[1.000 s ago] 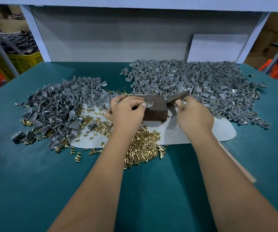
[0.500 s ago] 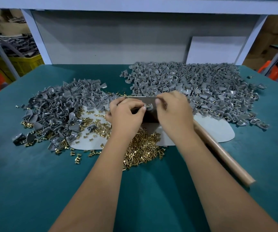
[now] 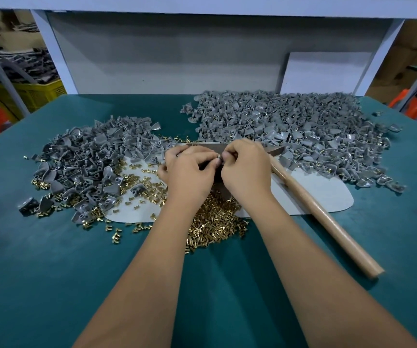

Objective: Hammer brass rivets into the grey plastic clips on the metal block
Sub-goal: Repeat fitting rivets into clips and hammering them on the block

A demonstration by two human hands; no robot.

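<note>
My left hand (image 3: 189,172) and my right hand (image 3: 246,169) meet over the dark metal block (image 3: 210,146), which they mostly hide. Between the fingertips of both hands sits a small grey plastic clip (image 3: 219,158); both hands pinch it. I cannot make out whether a rivet is in it. A heap of loose brass rivets (image 3: 217,219) lies just below my wrists. The hammer lies on the table to my right, its wooden handle (image 3: 328,217) pointing toward the near right and its metal head (image 3: 276,150) beside the block.
A pile of grey clips (image 3: 89,159) lies on the left and a larger pile of grey clips (image 3: 290,126) at the back right. A pale grey mat (image 3: 323,194) lies under the block on the teal table (image 3: 51,272). A yellow crate (image 3: 36,92) stands beyond the left edge.
My right hand has let go of the hammer, which now lies on the table, and has moved left to join my left hand at the clip on the block.
</note>
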